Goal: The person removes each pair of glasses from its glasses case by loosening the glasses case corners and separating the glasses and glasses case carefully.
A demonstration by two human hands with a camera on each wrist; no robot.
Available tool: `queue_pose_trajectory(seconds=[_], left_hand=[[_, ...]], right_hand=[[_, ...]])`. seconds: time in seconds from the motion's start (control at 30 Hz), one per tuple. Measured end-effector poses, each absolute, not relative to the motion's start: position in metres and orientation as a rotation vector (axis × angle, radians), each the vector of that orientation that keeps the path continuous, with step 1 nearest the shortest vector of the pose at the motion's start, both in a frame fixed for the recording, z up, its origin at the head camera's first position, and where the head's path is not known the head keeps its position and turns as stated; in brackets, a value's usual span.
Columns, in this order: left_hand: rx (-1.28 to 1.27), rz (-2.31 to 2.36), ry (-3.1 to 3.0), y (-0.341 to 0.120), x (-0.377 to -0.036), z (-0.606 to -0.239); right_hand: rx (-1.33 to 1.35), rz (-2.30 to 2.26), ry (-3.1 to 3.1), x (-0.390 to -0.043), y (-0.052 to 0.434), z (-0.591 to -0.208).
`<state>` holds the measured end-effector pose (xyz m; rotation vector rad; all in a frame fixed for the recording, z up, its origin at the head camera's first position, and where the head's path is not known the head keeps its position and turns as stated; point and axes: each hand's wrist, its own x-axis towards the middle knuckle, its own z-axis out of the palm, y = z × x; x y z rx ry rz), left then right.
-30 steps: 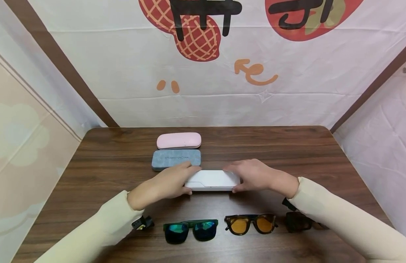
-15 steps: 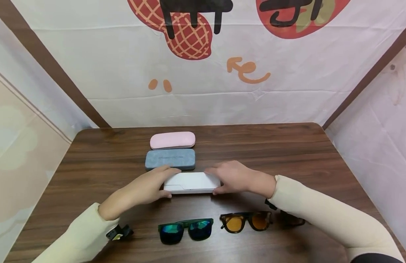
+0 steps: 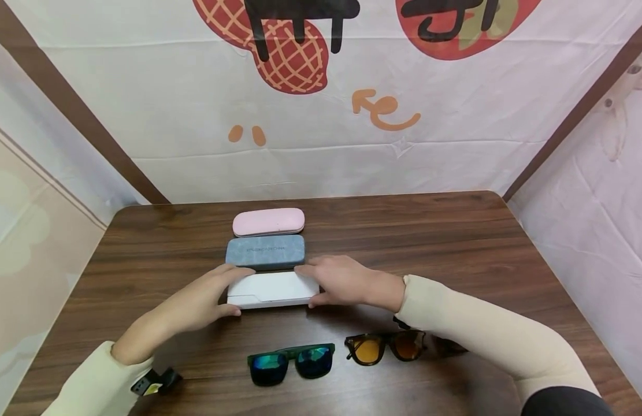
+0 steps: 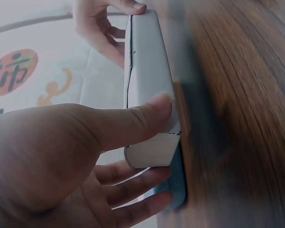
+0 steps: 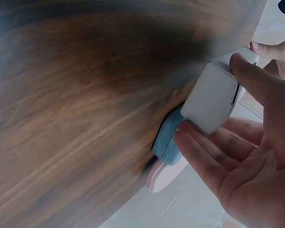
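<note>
A white glasses case [image 3: 274, 289] lies lengthwise across the wooden table, its lid closed. My left hand [image 3: 196, 300] grips its left end, thumb on the front face and fingers behind, as the left wrist view shows. At the opposite end my right hand [image 3: 344, 282] holds the same case between thumb and fingers. Just behind it is a blue glasses case [image 3: 266, 252] with small lettering on the lid. A pink glasses case [image 3: 268, 222] sits behind the blue one. In the right wrist view the white case's end [image 5: 211, 97] is nearest, with the blue and pink cases beyond.
Sunglasses with blue-green lenses [image 3: 291, 365] lie folded near the table's front. To their right are orange-lensed glasses [image 3: 367, 349]. Another dark item [image 3: 449, 347] is mostly hidden under the right sleeve. A printed cloth [image 3: 321, 167] hangs behind the table [image 3: 404, 231].
Both hands have slid the white case to the left, from right of the blue case to directly in front of it. The head view has shifted slightly; the other cases and the glasses stay put.
</note>
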<state>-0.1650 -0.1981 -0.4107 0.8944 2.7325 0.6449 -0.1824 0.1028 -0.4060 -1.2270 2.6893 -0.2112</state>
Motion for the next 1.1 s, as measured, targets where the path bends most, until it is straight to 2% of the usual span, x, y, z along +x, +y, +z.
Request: queue_pose_trajectory(seconds=[0.43,1.1], left_hand=[[0.84,0.64,2.767,-0.215,-0.168,-0.417],[0.793,0.624,2.743,-0.222,-0.168,-0.428]], right_hand=[[-1.217,-0.199,2.703,-0.187,0.079,-0.413],[-1.203,-0.222,2.671,-0.19,0.07,-0.424]])
